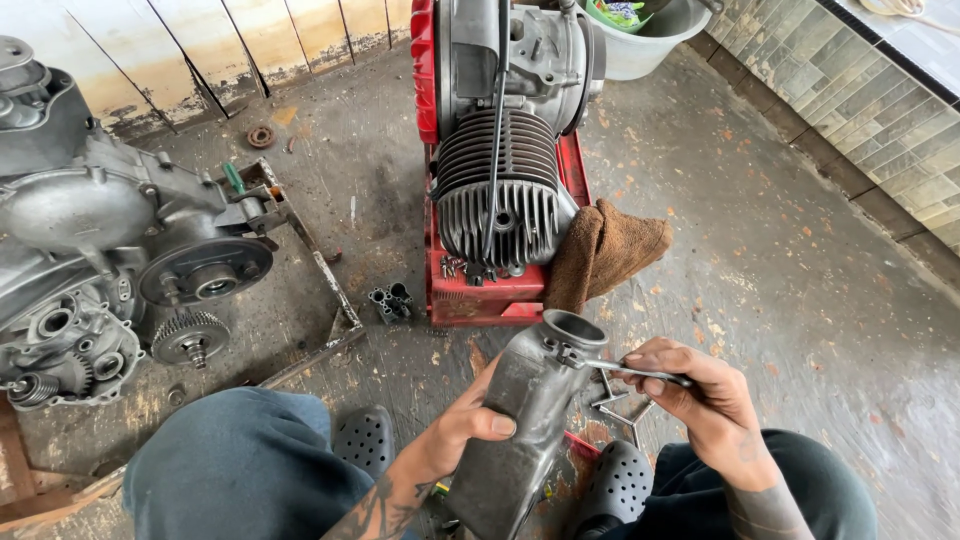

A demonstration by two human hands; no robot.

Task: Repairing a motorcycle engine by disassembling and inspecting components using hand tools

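My left hand (470,425) grips the side of a dull grey cast-metal housing (520,400) held upright between my knees. Its round open neck (575,328) points up toward the engine. My right hand (690,400) is closed on a slim metal wrench (625,368), whose head sits on a fitting just under the housing's neck. Straight ahead, a finned engine cylinder (497,185) rests on a red tray (480,295). A brown rag (605,250) is draped over the tray's right edge.
A larger engine case with gears (100,260) sits on a metal frame at left. A small cluster of sockets (391,302) stands on the floor beside the tray. A white bucket (640,40) is at the back, a tiled wall at right. My dark clogs (365,437) rest on the concrete.
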